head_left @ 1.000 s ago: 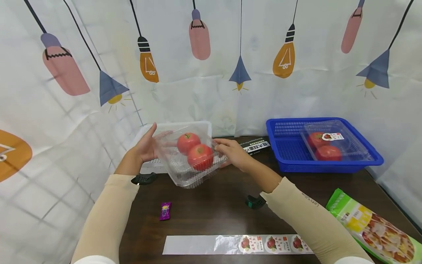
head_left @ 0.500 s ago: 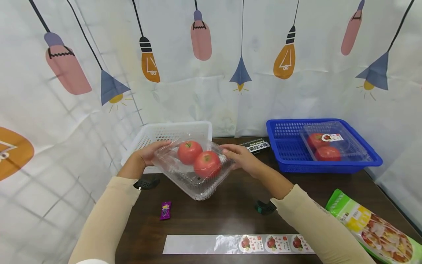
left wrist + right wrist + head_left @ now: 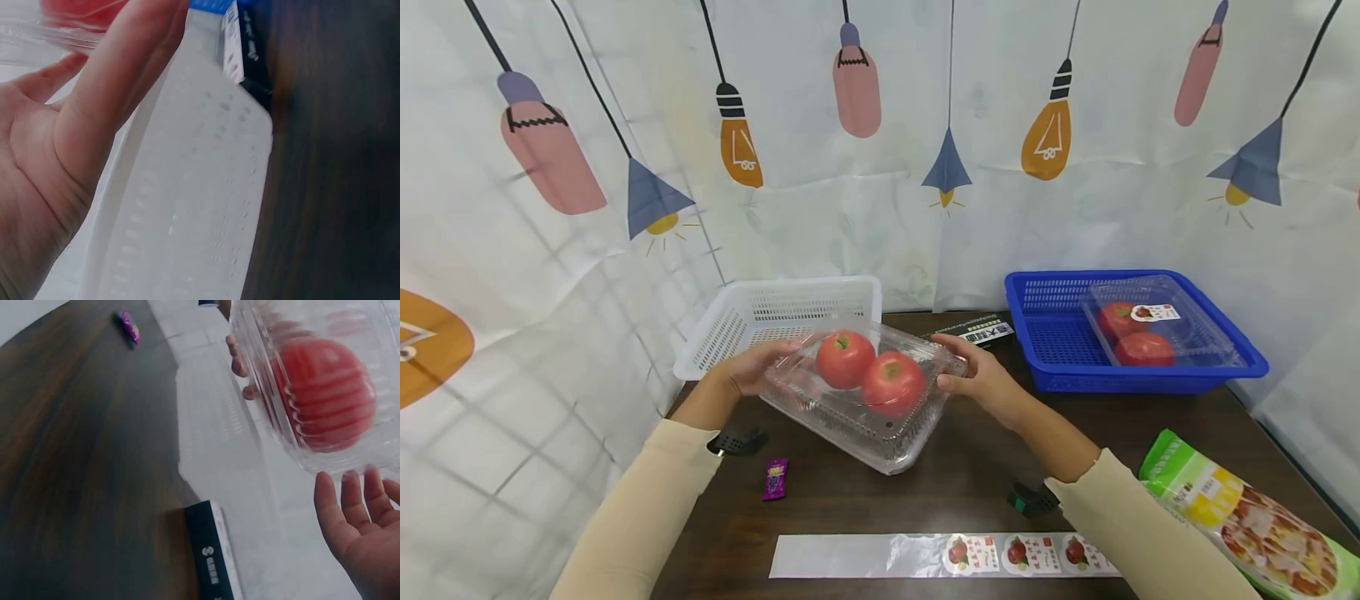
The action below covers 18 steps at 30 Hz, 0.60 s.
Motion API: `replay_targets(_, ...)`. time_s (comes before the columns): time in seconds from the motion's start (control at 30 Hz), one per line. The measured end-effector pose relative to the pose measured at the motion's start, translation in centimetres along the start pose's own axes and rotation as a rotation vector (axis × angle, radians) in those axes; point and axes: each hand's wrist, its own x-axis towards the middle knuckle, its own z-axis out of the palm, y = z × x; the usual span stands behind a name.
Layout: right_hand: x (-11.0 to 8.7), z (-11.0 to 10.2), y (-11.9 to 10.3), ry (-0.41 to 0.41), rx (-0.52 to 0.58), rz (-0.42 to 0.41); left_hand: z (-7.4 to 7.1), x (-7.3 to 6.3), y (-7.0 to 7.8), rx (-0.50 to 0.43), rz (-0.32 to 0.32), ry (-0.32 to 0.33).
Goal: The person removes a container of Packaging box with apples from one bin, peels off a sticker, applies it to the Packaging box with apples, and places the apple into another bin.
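A clear plastic clamshell box [image 3: 833, 422] is held tilted above the table, its near right corner lowest. Two round red fruits [image 3: 845, 360], apples or tomatoes, sit inside. My left hand [image 3: 752, 367] grips the box's left end; in the left wrist view its thumb lies beside the clear edge. With thumb and fingers my right hand [image 3: 981, 383] holds the right end. The right wrist view has the fingertips [image 3: 350, 478] against the box's wall, one red fruit [image 3: 328, 394] showing through the ribbed plastic. Part of each hand's grip is hidden.
Behind my left hand stands a white basket [image 3: 702, 337]. A blue basket [image 3: 1048, 379] at the back right holds another labelled box of red fruits [image 3: 1150, 317]. Around lie a black box [image 3: 988, 331], a purple packet [image 3: 776, 479], a sticker strip [image 3: 850, 557] and a green food bag [image 3: 1247, 517].
The box has moved right and toward me and tilted down at its near corner, both hands keeping hold. My left hand has turned from upright fingers to lower down.
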Motion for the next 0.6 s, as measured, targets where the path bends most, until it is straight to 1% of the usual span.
replay_targets(0.1, -1.0, -0.3, 0.1, 0.025, 0.005, 0.004, 0.8, 0.2, -0.5, -0.032, 0.017, -0.073)
replay_targets(0.17, -1.6, -0.6, 0.3, 0.039, 0.002, 0.015, 1.6, 0.3, -0.8, -0.045, 0.023, -0.086)
replay_targets(0.27, -2.4, -1.1, 0.5, 0.053, 0.014, 0.027, 2.7, 0.5, -1.3, -0.064, 0.053, -0.112)
replay_targets(0.33, -2.8, -1.5, 0.6, 0.060, 0.035, 0.031, 3.4, 0.8, -1.5, -0.090, 0.076, -0.151)
replay_targets(0.43, -3.3, -2.0, 0.9, 0.078, 0.064, 0.020, 4.4, 1.0, -1.8, -0.127, 0.091, -0.200)
replay_targets(0.5, -3.7, -2.3, 1.2, 0.089, 0.069, 0.018, 5.0, 1.1, -1.9, -0.137, 0.090, -0.207)
replay_targets(0.6, -4.1, -2.6, 1.7, 0.093, 0.077, 0.020, 5.7, 1.3, -2.4, -0.130, 0.074, -0.171)
